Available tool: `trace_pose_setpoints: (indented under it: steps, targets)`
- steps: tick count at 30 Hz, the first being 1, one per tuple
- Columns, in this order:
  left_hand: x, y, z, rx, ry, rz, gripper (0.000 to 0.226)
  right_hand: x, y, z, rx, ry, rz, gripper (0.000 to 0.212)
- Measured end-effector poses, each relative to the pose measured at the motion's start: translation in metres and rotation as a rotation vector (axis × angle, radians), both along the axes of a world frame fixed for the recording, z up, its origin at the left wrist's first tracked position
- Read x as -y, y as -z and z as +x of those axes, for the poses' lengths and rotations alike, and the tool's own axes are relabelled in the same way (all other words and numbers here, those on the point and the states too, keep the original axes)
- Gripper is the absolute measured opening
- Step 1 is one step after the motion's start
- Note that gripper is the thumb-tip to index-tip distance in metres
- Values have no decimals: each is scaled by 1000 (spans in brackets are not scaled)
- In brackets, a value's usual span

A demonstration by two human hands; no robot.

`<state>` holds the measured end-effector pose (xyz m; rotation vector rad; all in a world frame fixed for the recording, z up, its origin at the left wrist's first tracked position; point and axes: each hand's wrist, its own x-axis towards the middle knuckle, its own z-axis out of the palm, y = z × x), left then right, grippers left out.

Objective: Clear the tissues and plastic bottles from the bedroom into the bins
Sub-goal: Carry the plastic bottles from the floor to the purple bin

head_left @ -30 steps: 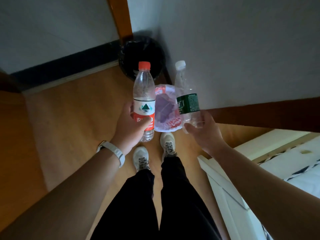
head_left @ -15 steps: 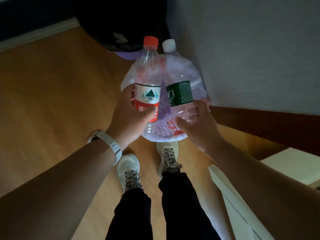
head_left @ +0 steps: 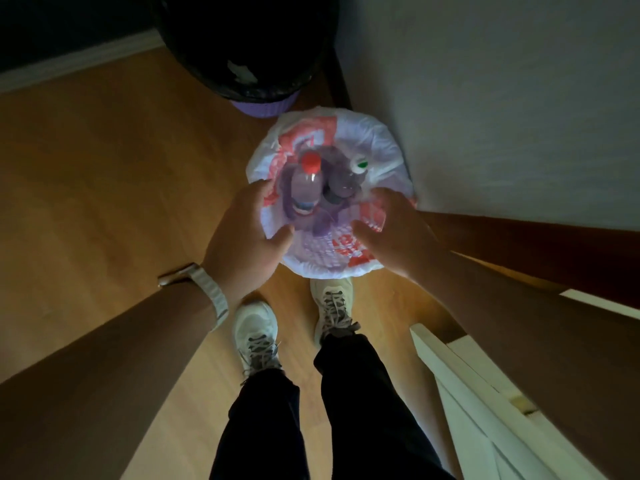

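A small bin lined with a white, red-printed plastic bag (head_left: 381, 140) stands on the wooden floor by the wall, just ahead of my shoes. Two plastic bottles stand inside it. The red-capped bottle (head_left: 306, 183) is on the left and the white-capped bottle (head_left: 346, 178) on the right. My left hand (head_left: 246, 233) hovers over the bin's left rim with fingers spread and holds nothing. My right hand (head_left: 391, 233) hovers over the right rim, also spread and empty. No tissues are visible.
A second bin with a black liner (head_left: 249, 46) and a purple base (head_left: 263, 107) stands behind the first, in the corner. The grey wall (head_left: 502, 98) with dark skirting runs along the right. A white bed frame (head_left: 485, 393) is at lower right.
Both hands carried the bottles forward and down over the white-lined bin and let go. The bottles now stand in the bin, and my view has tipped down over it.
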<state>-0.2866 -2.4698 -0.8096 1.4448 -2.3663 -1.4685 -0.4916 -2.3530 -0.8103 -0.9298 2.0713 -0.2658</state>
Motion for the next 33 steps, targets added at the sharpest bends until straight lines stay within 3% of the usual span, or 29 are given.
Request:
trace_pose_setpoints:
  steps: [4, 13, 18, 24, 33]
  targets:
    - [10, -50, 16, 26, 146, -169, 54, 7, -56, 4, -100, -120, 24, 56]
    - [23, -211, 41, 61, 365, -360, 50, 28, -222, 29, -316, -463, -98, 51]
    - [32, -295, 65, 36, 390, -474, 48, 35, -312, 52, -398, -589, -127, 54]
    - [31, -392, 95, 129, 393, -550, 51, 36, -414, 88, -432, -682, -131, 64]
    - [11, -511, 128, 250, 302, -733, 53, 38, -530, 113, -524, -791, -293, 65]
